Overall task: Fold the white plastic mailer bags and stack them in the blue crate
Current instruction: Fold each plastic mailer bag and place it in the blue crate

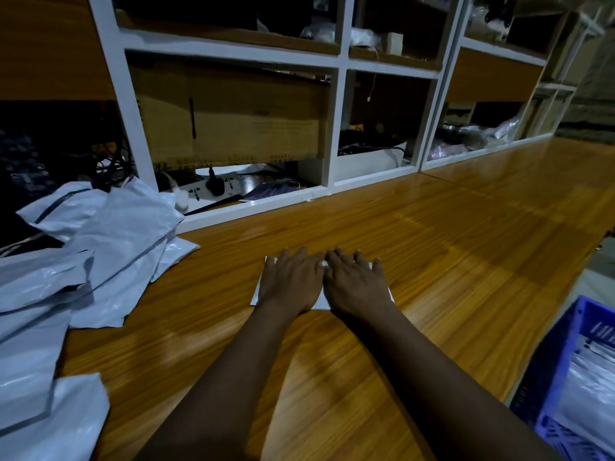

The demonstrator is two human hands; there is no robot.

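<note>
Most of the frame is being taken up by a wooden table, running from lower left to upper right. The upper half is being filled by a white shelf standing along the table's far edge. A loose pile of white bags is being borne by the table at the left edge of the frame. At lower right a blue crate is being seen beside the table, with white folded bags lying inside. A cardboard box is being held in the shelf at upper centre. At the centre, one folded bag is being pressed flat on the table by the left hand and the right hand, side by side, palms down, fingers spread and straight. A power strip is being kept in the lowest shelf bay.
</note>
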